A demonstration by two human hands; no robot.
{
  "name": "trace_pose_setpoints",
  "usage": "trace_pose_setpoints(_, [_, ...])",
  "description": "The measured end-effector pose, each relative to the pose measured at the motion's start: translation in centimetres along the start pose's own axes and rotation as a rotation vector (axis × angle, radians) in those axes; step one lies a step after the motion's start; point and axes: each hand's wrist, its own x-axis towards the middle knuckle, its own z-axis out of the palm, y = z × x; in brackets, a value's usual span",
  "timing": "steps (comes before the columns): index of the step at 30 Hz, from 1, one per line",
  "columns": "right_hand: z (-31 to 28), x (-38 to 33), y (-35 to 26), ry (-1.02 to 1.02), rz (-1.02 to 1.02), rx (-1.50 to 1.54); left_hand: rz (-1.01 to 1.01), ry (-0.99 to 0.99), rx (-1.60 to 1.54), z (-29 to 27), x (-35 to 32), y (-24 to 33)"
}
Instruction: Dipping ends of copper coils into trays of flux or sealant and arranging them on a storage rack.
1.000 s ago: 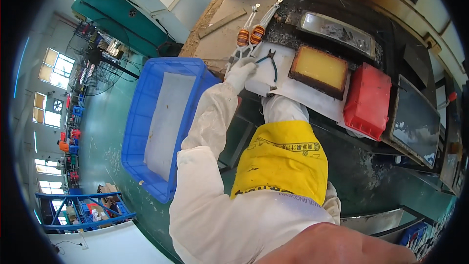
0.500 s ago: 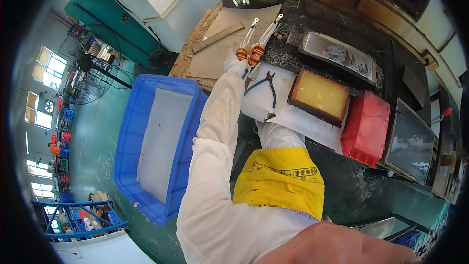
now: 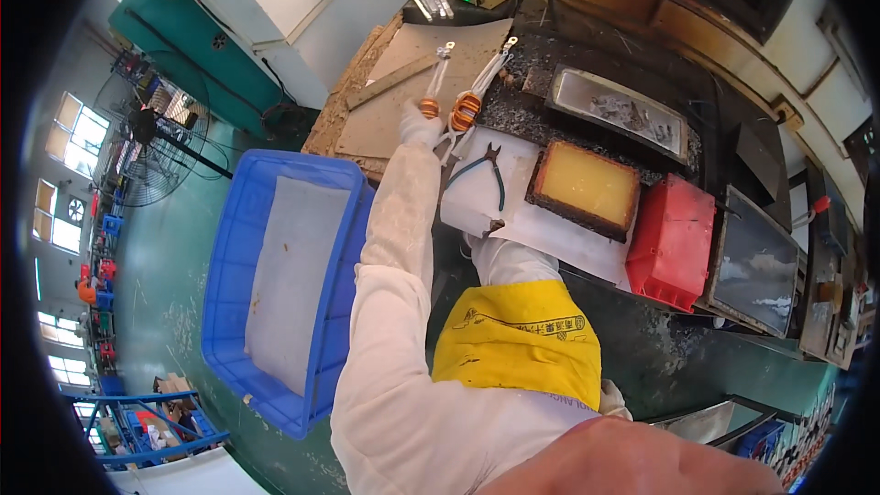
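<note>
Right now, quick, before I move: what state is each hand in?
Left hand: closed on the left-hand orange-wound coil.
Right hand: not clearly visible, so open or closed cannot be told.

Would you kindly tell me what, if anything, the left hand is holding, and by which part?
The left hand appears to hold the left orange-brown coil by its near side.

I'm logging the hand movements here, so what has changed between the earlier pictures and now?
The left hand has moved up to the left orange coil and now appears to grip it. That coil has shifted left, away from the right orange coil, leaving a gap between them. The pliers, yellow block and red bin stay in place; the camera view itself has shifted.
</note>
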Motion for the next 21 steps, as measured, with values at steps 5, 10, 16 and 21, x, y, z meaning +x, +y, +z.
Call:
trace_pose_setpoints(5, [0.0,-1.4,2.2,-0.052,0.024,-0.086,0.023,0.026,-0.184,-5.7,-3.2,2.2])
trace_pose_setpoints(10, [0.3,3.2,7.1,0.062,-0.109,-0.1,0.202,-0.026,-0.428,-10.7,-7.1,3.1])
trace_pose_setpoints(16, [-6.1,0.1,-1.6,0.244,-0.444,0.076,0.371,-0.321,-0.581,-14.3,-15.0,6.7])
trace_pose_setpoints(21, [-11.8,-10.7,-14.5,0.103,-0.698,0.453,0.539,-0.841,-0.585,-18.6,-25.6,9.8])
